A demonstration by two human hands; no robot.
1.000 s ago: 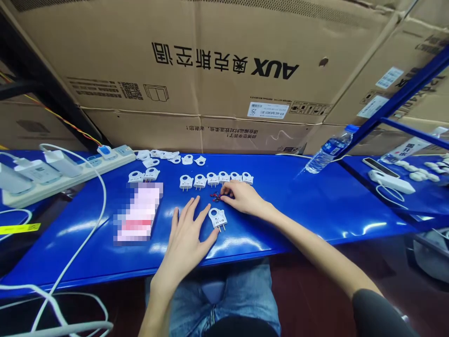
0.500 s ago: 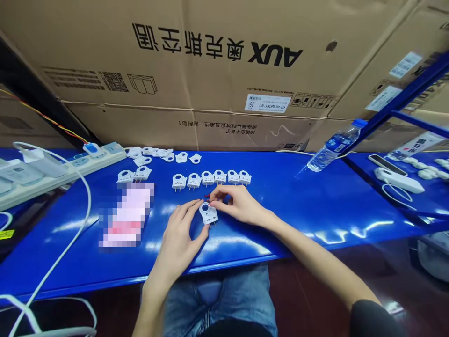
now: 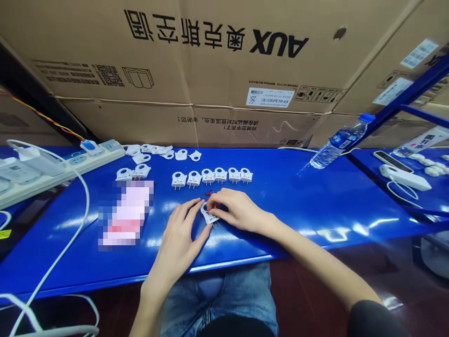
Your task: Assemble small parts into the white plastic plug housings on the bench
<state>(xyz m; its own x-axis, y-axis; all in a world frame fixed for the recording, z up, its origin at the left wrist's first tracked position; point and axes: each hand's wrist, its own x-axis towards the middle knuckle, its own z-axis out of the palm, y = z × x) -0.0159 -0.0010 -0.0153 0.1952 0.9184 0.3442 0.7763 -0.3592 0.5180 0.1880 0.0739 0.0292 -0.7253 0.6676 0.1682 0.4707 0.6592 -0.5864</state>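
Observation:
A white two-pin plug piece (image 3: 208, 214) with a round hole lies on the blue table (image 3: 298, 206), pins toward me. My left hand (image 3: 180, 234) holds it between thumb and index finger from the left. The fingertips of my right hand (image 3: 236, 208) are pinched over its face, with a tiny red bit at them. Small red parts (image 3: 209, 193) lie just behind the plug piece. Farther back stands a row of several similar white plug pieces (image 3: 208, 176).
At the left are a pixelated pink-white item (image 3: 129, 213), a white power strip (image 3: 80, 161) and a white cable (image 3: 82, 220). White parts (image 3: 150, 150) lie at the back left. A water bottle (image 3: 340, 142) leans at the back right, before a large cardboard box (image 3: 210, 70).
My right hand has moved slightly down, from the top edge of the plug piece onto its face. The whole view has shifted a little.

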